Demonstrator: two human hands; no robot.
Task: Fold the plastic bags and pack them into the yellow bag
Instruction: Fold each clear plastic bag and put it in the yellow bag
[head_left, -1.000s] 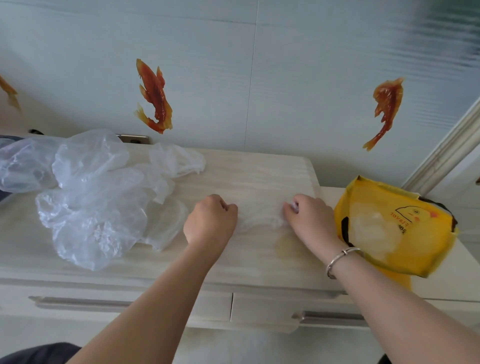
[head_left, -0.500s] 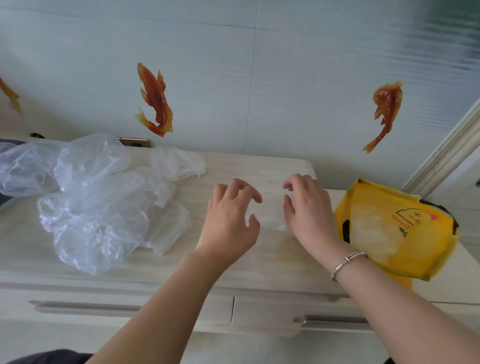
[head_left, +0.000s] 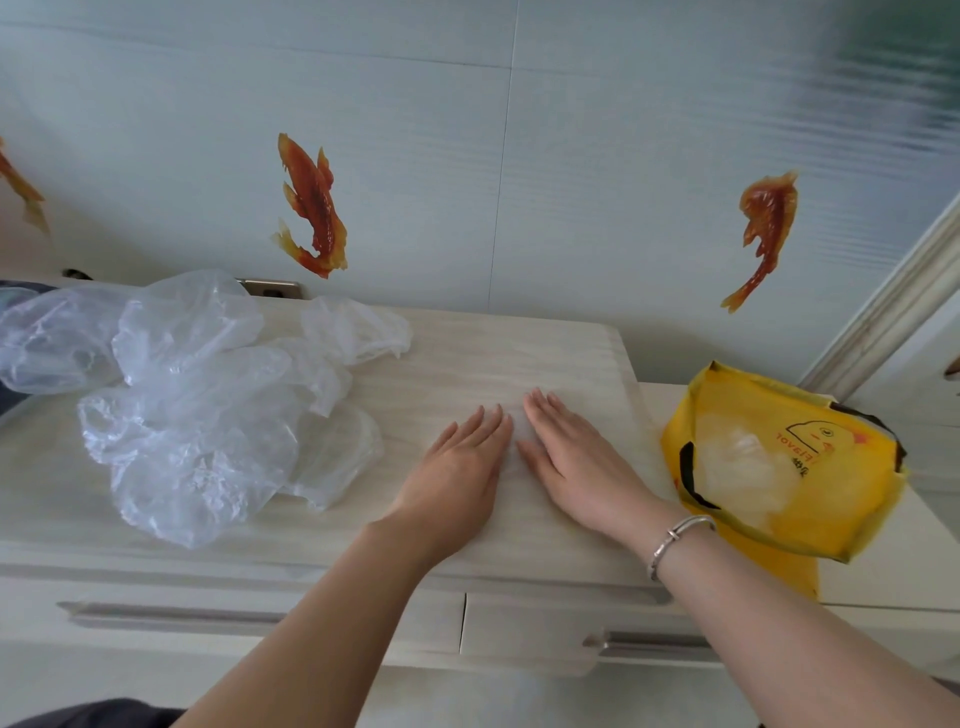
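Pressing flat bag (head_left: 582, 410), left hand (head_left: 457, 462), right hand (head_left: 576, 457), fingers straight, near cabinet edge (head_left: 631, 364)

Loose plastic bags (head_left: 197, 400) are piled at the cabinet top's (head_left: 467, 343) left end. Both hands (head_left: 457, 462) (head_left: 576, 457) are laid flat near its front-right corner. The yellow bag (head_left: 810, 499) is set just past its right edge.

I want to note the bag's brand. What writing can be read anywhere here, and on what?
Red print on the yellow bag, beside a duck outline: mirrored and blurred, not readable.
Dark characters below that print: too small to read.
Nothing else bears text.
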